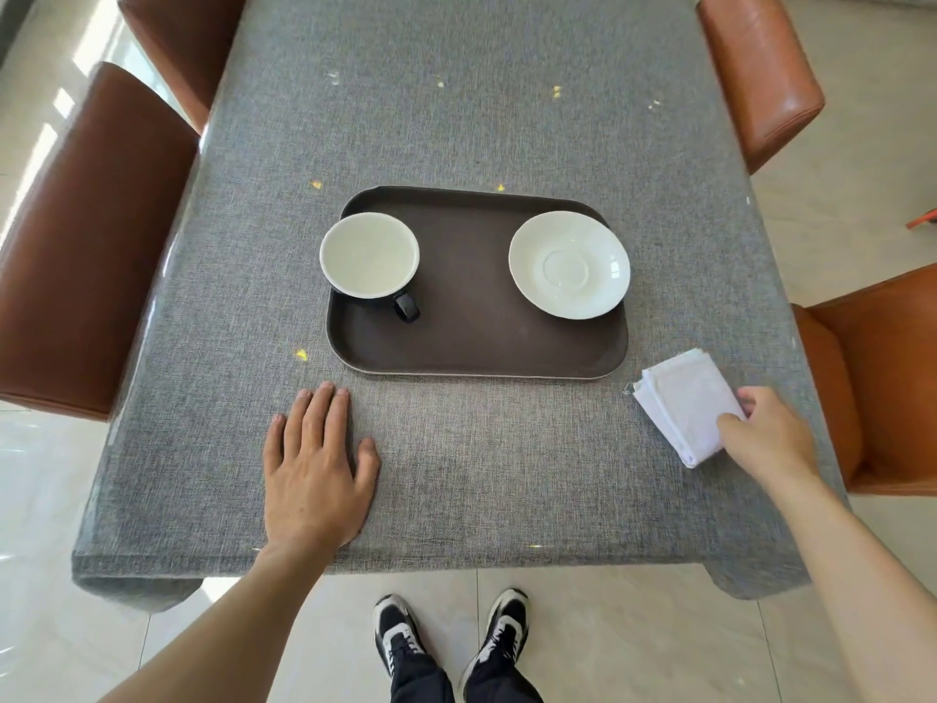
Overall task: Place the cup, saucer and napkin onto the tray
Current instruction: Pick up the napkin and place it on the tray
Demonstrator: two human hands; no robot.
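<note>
Around the grey-clothed table stand four brown chairs, and at frame centre the dark tray already carries the cup at its left and the saucer at its right. No writing is readable. At lower right, the right hand pinches the folded white napkin just off the tray's near right corner, while the left hand lies flat and open on the cloth.
</note>
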